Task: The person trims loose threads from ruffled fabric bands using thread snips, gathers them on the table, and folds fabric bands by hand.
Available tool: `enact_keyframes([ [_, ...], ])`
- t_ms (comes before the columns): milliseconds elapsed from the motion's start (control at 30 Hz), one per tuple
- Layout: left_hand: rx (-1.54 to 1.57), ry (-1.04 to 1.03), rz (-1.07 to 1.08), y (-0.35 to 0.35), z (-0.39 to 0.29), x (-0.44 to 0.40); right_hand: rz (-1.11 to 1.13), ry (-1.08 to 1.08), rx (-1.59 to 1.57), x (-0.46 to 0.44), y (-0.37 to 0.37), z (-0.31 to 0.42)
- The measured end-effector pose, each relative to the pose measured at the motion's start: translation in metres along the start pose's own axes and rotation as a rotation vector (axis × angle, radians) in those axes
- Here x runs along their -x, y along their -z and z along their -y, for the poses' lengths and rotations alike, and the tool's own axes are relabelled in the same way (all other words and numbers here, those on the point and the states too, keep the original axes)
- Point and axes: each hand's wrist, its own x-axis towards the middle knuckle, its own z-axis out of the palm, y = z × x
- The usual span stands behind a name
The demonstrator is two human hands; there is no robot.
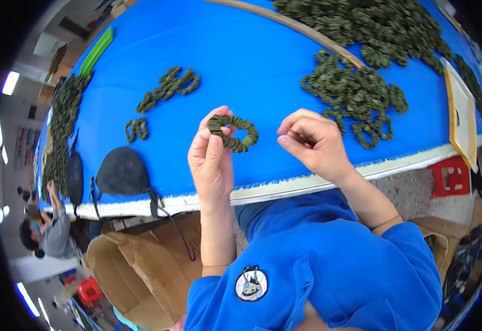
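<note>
An olive-green scrunchie [245,144] is pinched at its left side by my left hand [210,160], held up over the blue table near its front edge. The ring faces me and blue shows through its middle. To the right, my right hand [318,140] is closed, thumb against the curled fingers, apart from the scrunchie. What it holds, if anything, I cannot make out. Just beyond my right hand lies a loose pile of scrunchies [351,91]. On the left side of the table are a small cluster of scrunchies [168,88] and a smaller bunch [137,129].
A wooden strip [290,25] borders a large heap of scrunchies [373,27] at the back right. A black cap-like item [122,171] with straps lies front left. A yellow-edged tray [460,116] stands right. Below are a cardboard box [136,276] and red stool [451,176]. A person [56,234] works far left.
</note>
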Motion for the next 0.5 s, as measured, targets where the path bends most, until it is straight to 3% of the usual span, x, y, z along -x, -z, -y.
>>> enact_keyframes([
  [200,-0.543,0.031,0.002,-0.055,0.043,-0.042,-0.235,0.027,0.035,0.020,0.028,-0.006],
  [300,-0.554,0.063,0.222,-0.092,0.073,-0.077,-0.378,-0.008,0.007,0.026,0.037,-0.002],
  [500,-1.285,-0.066,0.317,-0.058,0.130,-0.035,-0.468,-0.021,0.042,0.039,0.053,-0.027],
])
